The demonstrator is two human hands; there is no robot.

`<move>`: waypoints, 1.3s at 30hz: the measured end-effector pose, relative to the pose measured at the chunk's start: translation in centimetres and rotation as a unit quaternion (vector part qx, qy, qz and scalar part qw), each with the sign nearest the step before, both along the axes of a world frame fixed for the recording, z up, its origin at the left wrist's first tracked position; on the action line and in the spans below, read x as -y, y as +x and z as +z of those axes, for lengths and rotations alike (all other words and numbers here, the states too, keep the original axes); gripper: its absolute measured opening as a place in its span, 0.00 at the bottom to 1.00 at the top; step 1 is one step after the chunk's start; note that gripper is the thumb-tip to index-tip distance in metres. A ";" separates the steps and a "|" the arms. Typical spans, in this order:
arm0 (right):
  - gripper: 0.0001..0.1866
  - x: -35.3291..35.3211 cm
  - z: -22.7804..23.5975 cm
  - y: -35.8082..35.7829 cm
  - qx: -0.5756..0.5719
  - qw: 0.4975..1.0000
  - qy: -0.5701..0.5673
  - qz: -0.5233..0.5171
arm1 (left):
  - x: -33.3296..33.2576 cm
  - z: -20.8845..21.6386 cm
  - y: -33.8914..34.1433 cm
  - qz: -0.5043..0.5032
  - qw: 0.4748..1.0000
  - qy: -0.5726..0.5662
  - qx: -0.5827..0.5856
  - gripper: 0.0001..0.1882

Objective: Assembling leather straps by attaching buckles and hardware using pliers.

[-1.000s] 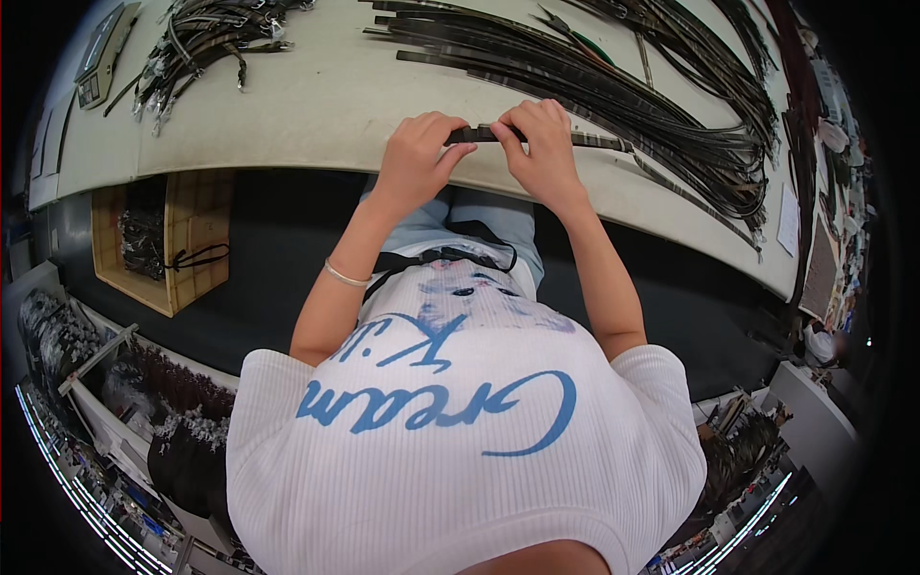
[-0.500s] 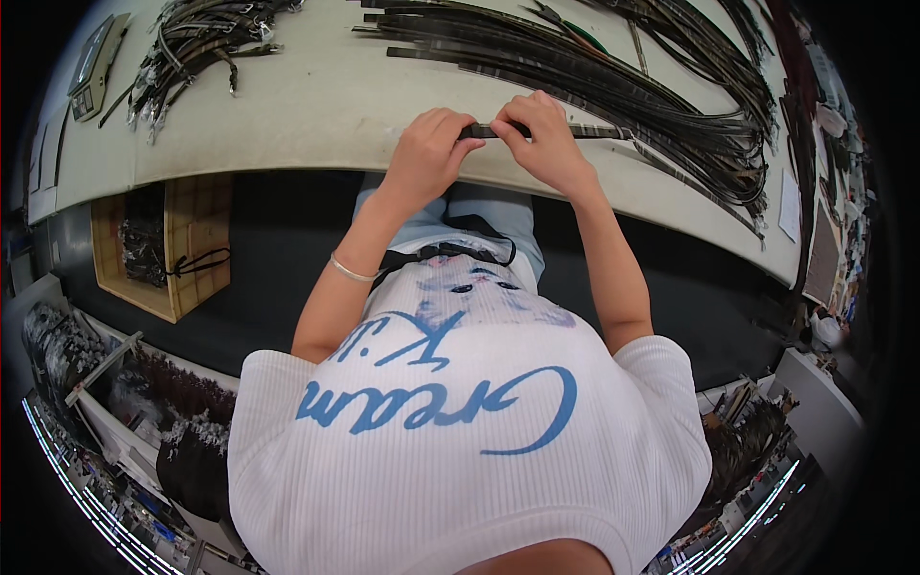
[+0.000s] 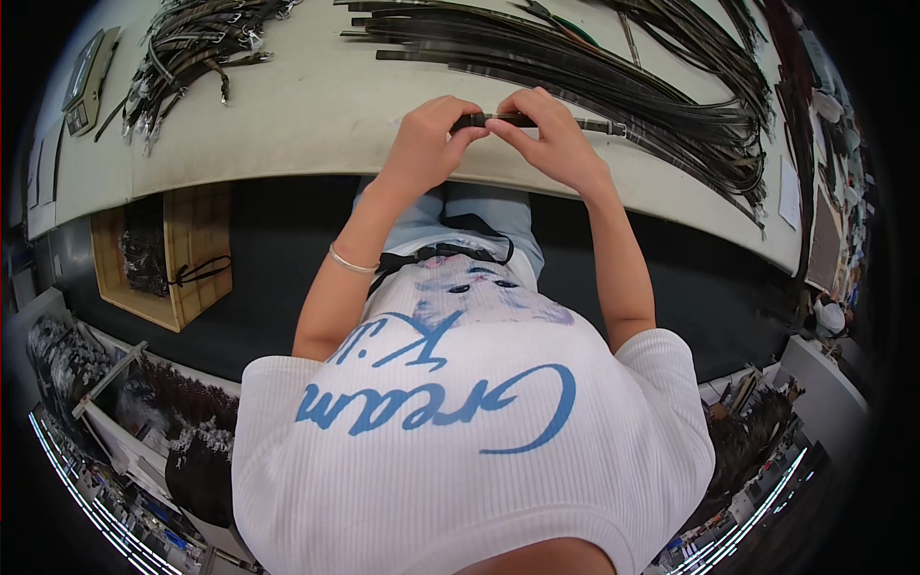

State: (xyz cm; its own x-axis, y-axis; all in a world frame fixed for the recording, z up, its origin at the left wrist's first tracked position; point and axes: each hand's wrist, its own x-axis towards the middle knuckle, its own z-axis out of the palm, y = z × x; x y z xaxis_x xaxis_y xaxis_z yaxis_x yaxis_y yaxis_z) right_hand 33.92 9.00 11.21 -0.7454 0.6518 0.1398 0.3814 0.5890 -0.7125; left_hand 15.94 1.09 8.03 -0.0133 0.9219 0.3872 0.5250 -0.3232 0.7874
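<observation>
Holding a thin dark strap (image 3: 506, 120) at its near end, both hands meet just above the front edge of the pale table (image 3: 316, 125). The left hand (image 3: 426, 144) pinches the strap's end between thumb and fingertips, closed tight on it; the right hand (image 3: 551, 144) pinches it just beside, fingers curled over the top, while the rest of the strap trails off to the right across the table. It looks light, narrow and bendable, likely to flop if held at one end only, so a grip close to the part being worked seems best. Beyond lies a long pile of similar straps (image 3: 613, 77), fanned across the table's far right. A smaller bundle of buckled straps (image 3: 192, 43) sits far left, well apart. Below the table, a wooden box (image 3: 196, 249) stands to the left.
</observation>
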 end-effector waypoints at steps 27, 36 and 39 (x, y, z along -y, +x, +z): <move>0.23 2.2 -2.0 1.5 0.002 0.998 0.068 -0.017 | 1.0 0.5 -2.2 -0.002 0.938 -0.224 0.263 0.12; 0.26 2.2 -3.4 0.6 0.060 0.986 0.149 -0.033 | 1.3 0.5 -2.1 0.051 0.941 -0.226 0.247 0.13; 0.27 1.4 -3.1 2.5 0.070 0.992 0.107 -0.013 | 1.4 1.1 -3.2 0.057 0.935 -0.237 0.257 0.13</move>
State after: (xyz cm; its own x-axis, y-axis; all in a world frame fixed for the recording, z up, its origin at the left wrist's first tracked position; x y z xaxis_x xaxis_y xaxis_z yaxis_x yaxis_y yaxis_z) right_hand 36.38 7.55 8.11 -0.7499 0.6384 0.1735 0.4850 0.7088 -0.5121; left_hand 12.75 -0.35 9.10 -0.1937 0.9698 -0.1483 0.0485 0.1605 0.9858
